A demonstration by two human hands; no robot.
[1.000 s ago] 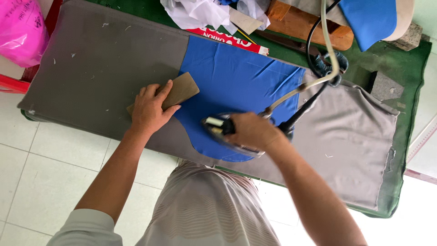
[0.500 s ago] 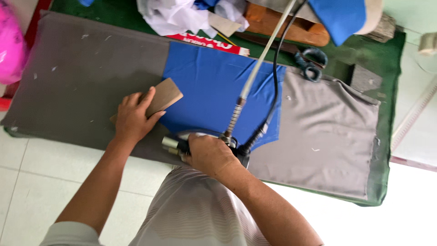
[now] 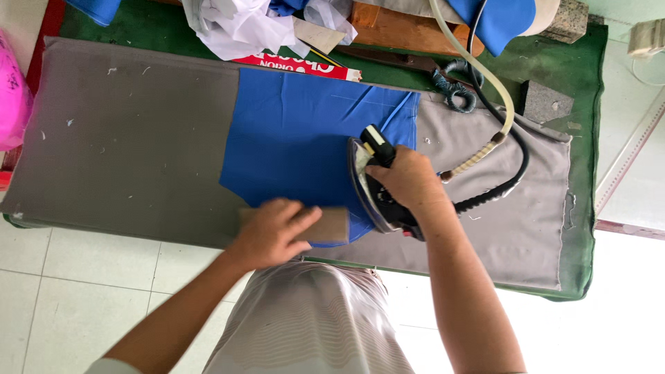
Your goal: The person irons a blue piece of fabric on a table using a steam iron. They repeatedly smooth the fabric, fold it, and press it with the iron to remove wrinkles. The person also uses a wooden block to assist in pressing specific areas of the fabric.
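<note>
A person stands at a tabletop (image 3: 582,104) covered in green felt, with a large grey padded pressing cloth (image 3: 125,152) laid over most of it. A flat piece of bright blue fabric (image 3: 298,131) lies spread on the grey cloth, near its middle.

The right hand (image 3: 409,183) is clenched around the handle of a dark steam iron (image 3: 370,187), which rests on the right edge of the blue fabric, its pointed end towards the far side of the tabletop. A black cord (image 3: 509,173) and a pale hose (image 3: 485,76) run from the iron up and away to the far right.

The left hand (image 3: 273,232) lies flat, fingers spread, pressing on a small tan cardboard rectangle (image 3: 332,225) at the near edge of the blue fabric, just beside the iron. It pins the card rather than grasping it.

Beyond the blue fabric, at the far edge of the tabletop, sit crumpled white cloth (image 3: 242,28), a red printed strip (image 3: 298,66), a wooden block (image 3: 402,28) and more blue fabric (image 3: 502,21). A pink plastic bag (image 3: 14,104) hangs far left of the grey cloth. White floor tiles (image 3: 83,291) show below the tabletop.
</note>
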